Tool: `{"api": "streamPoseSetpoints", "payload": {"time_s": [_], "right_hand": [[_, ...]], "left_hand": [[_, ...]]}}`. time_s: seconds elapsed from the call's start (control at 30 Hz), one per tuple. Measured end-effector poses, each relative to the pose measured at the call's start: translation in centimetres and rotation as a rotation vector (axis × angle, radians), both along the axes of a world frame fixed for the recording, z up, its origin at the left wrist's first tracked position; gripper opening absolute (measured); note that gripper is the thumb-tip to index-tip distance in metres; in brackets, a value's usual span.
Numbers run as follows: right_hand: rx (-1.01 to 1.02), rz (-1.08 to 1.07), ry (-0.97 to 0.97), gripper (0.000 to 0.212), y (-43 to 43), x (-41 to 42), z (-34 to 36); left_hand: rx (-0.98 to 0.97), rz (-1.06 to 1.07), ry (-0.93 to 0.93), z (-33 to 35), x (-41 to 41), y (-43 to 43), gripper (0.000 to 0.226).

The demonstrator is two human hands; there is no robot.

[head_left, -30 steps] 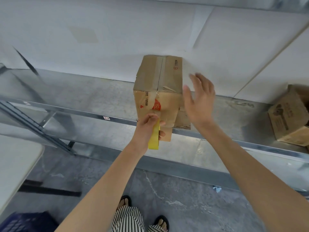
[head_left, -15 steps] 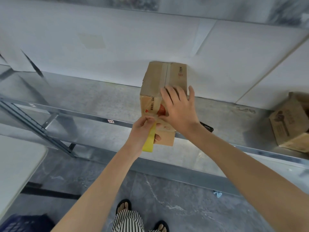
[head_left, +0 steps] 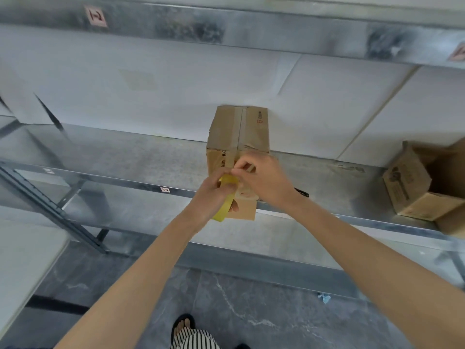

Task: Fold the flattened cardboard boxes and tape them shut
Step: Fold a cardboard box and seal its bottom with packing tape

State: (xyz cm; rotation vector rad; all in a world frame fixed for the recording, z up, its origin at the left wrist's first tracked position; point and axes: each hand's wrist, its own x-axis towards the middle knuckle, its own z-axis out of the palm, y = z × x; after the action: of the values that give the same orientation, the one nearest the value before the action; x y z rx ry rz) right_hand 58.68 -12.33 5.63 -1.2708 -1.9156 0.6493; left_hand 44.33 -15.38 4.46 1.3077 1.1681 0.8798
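Note:
A folded brown cardboard box [head_left: 239, 129] stands on the metal shelf [head_left: 130, 159], its near end jutting over the shelf's front edge. Tape runs along its top seam. My left hand [head_left: 214, 195] grips a yellow tape roll [head_left: 225, 202] against the box's front face. My right hand [head_left: 264, 182] sits just right of it, with thumb and fingers pinched at the tape's end by the top of the roll. The box's lower front face is partly hidden behind both hands.
An open cardboard box [head_left: 427, 185] lies tilted at the shelf's right end. A black pen-like object [head_left: 302, 192] rests on the shelf behind my right wrist. A pale table corner [head_left: 22, 260] is at lower left, and an upper shelf beam [head_left: 226, 28] runs overhead.
My right hand came from open in the air, pressed flat on the box front, then moved down to pinch the tape at the roll. The left hand stayed on the roll.

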Motion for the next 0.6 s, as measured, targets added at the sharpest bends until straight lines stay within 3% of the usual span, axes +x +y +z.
{"api": "streamPoseSetpoints", "payload": {"time_s": [0.13,0.23,0.27,0.33,0.4,0.43,0.53,0.6], "right_hand": [[-0.103,-0.133,0.112,0.013,-0.2,0.4,0.8],[-0.079,-0.181,0.166,0.021,-0.2,1.4,2.0],[-0.074,-0.183,0.182,0.022,-0.3,1.7,2.5],[-0.061,-0.197,0.228,0.022,-0.3,2.0,3.2],[-0.042,-0.208,0.267,0.022,-0.2,2.0,3.8],[-0.034,-0.222,0.285,0.023,-0.1,2.0,4.1],[-0.050,-0.292,0.374,0.019,0.4,2.5,4.5],[-0.063,-0.309,0.385,0.014,0.5,2.9,4.4]], "left_hand": [[0.175,0.034,0.114,0.7,-0.9,0.0,0.050],[0.265,-0.041,0.246,1.6,-2.3,-0.3,0.017],[0.325,-0.055,0.343,2.0,-2.8,-0.3,0.015],[0.440,0.019,0.636,2.6,-3.7,0.6,0.043],[0.501,0.141,0.887,3.5,-4.8,1.4,0.053],[0.489,0.146,0.913,3.9,-5.3,1.6,0.051],[0.377,0.047,0.597,3.9,-6.3,1.5,0.041],[0.386,0.048,0.560,3.6,-6.7,1.5,0.048]]}}
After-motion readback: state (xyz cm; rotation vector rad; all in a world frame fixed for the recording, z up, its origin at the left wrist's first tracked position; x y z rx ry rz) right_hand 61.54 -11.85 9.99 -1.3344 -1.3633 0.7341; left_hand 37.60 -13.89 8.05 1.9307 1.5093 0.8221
